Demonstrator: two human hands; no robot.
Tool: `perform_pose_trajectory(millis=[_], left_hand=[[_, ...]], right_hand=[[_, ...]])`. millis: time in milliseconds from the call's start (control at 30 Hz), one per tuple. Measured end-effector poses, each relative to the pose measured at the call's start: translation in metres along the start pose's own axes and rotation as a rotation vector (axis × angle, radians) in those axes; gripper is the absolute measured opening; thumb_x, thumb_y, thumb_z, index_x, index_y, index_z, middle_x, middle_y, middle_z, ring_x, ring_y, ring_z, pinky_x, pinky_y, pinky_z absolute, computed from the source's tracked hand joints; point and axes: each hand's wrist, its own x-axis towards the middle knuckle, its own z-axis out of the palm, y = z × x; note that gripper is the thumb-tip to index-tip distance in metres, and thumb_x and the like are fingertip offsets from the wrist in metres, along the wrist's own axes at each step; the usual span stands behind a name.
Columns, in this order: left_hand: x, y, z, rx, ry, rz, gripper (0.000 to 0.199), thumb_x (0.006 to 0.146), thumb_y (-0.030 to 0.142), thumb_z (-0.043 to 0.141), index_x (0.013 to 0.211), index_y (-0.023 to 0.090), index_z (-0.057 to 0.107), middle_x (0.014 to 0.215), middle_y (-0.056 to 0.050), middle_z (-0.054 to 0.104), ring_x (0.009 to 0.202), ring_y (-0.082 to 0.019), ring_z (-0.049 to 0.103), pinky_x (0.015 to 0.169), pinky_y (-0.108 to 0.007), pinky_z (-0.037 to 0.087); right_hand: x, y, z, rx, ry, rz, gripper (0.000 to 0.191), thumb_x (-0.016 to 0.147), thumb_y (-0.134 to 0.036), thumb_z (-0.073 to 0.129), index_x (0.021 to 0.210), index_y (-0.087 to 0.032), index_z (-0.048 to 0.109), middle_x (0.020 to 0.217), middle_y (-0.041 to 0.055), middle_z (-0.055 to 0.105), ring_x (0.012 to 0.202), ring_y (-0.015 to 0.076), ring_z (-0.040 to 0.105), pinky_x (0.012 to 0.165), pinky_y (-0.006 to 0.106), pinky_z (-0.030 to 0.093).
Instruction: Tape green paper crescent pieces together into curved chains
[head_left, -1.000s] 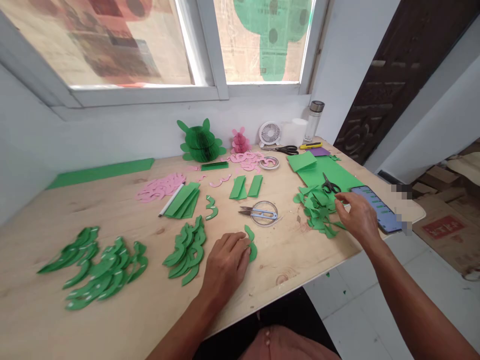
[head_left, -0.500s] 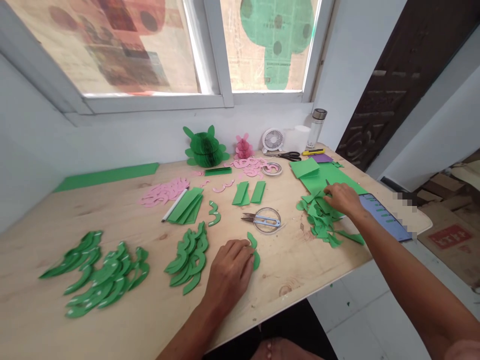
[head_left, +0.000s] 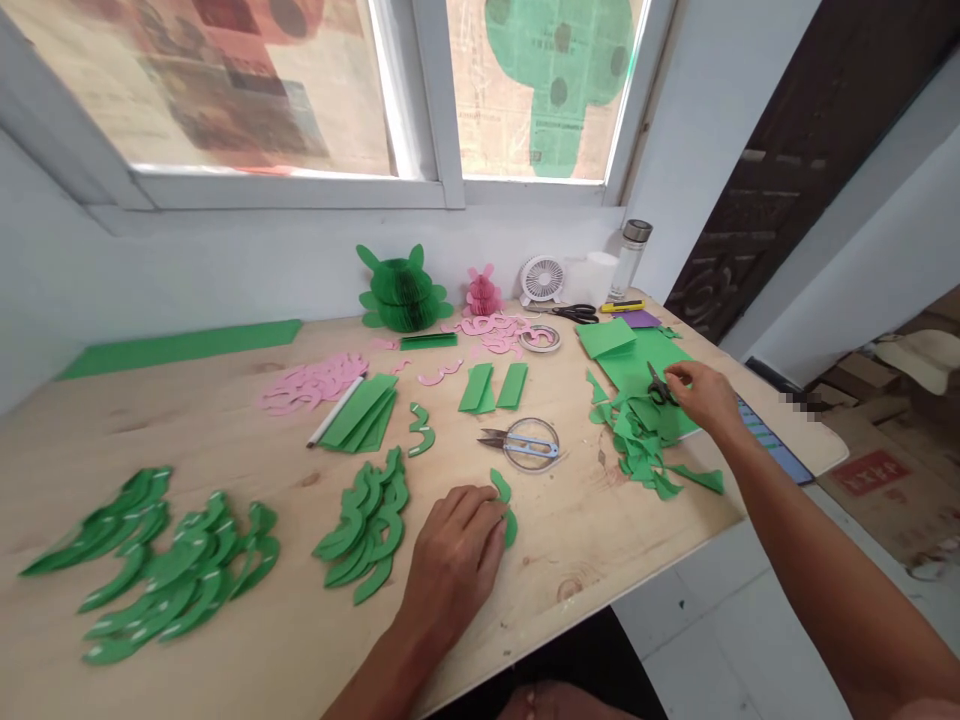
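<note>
Left hand (head_left: 457,545) and right hand (head_left: 705,395): one pair, bare; fingers slender, tips rounded. Left forearm (head_left: 394,645) and right forearm (head_left: 810,540): bare along the visible length, narrowing to the wrists. Top (head_left: 574,703): dusty pink, partly shown at the lower edge; small rounded details at the front, possibly buttons, too small to tell. Lower garment (head_left: 592,655): black, plain; cut not discernible.
</note>
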Motion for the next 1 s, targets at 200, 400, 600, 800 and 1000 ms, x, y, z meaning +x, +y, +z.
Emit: perform_pose_trajectory(millis=[200, 400, 600, 800, 1000], left_hand=[[0.0, -0.003, 0.0, 0.023, 0.028, 0.044, 0.013, 0.086, 0.016, 0.048, 0.087, 0.018, 0.061, 0.089, -0.006, 0.065, 0.087, -0.02, 0.057, 0.077, -0.035, 0.048], [0.0, -0.009, 0.003, 0.052, 0.054, 0.071, 0.012, 0.085, 0.019, 0.05, 0.088, 0.018, 0.061, 0.089, -0.006, 0.066, 0.088, -0.02, 0.059, 0.078, -0.035, 0.049], [-0.001, -0.012, 0.006, 0.053, 0.036, 0.083, 0.011, 0.085, 0.019, 0.051, 0.087, 0.018, 0.061, 0.089, -0.006, 0.066, 0.087, -0.02, 0.059, 0.077, -0.035, 0.049], [-0.001, -0.014, 0.005, 0.054, 0.035, 0.082, 0.012, 0.085, 0.021, 0.05, 0.087, 0.019, 0.062, 0.088, -0.005, 0.066, 0.087, -0.02, 0.06, 0.075, -0.035, 0.049], [-0.003, -0.016, 0.005, 0.05, 0.029, 0.065, 0.014, 0.085, 0.024, 0.05, 0.087, 0.019, 0.062, 0.089, -0.006, 0.067, 0.087, -0.021, 0.061, 0.076, -0.035, 0.049]], right_hand=[[-0.037, 0.071, -0.031, -0.011, 0.152, 0.246, 0.032, 0.076, -0.036, 0.047, 0.091, -0.018, 0.068, 0.084, 0.0092, 0.07, 0.078, 0.0254, 0.064, 0.067, 0.034, 0.046], [-0.1, 0.118, -0.036, -0.035, 0.272, 0.231, 0.038, 0.08, -0.033, 0.043, 0.11, -0.019, 0.061, 0.091, 0.0085, 0.071, 0.075, 0.0245, 0.062, 0.072, 0.037, 0.045], [-0.143, 0.129, -0.024, -0.222, 0.323, 0.056, 0.038, 0.085, -0.026, 0.039, 0.118, -0.017, 0.056, 0.094, 0.0096, 0.071, 0.087, 0.0262, 0.061, 0.084, 0.041, 0.039], [-0.124, 0.119, -0.019, -0.215, 0.249, 0.001, 0.04, 0.085, -0.02, 0.039, 0.123, -0.018, 0.055, 0.095, 0.0103, 0.07, 0.092, 0.0265, 0.06, 0.083, 0.042, 0.04], [-0.11, 0.119, -0.028, -0.066, 0.424, 0.051, 0.04, 0.086, -0.02, 0.036, 0.121, -0.016, 0.056, 0.09, 0.0085, 0.073, 0.09, 0.0239, 0.063, 0.083, 0.038, 0.045]])
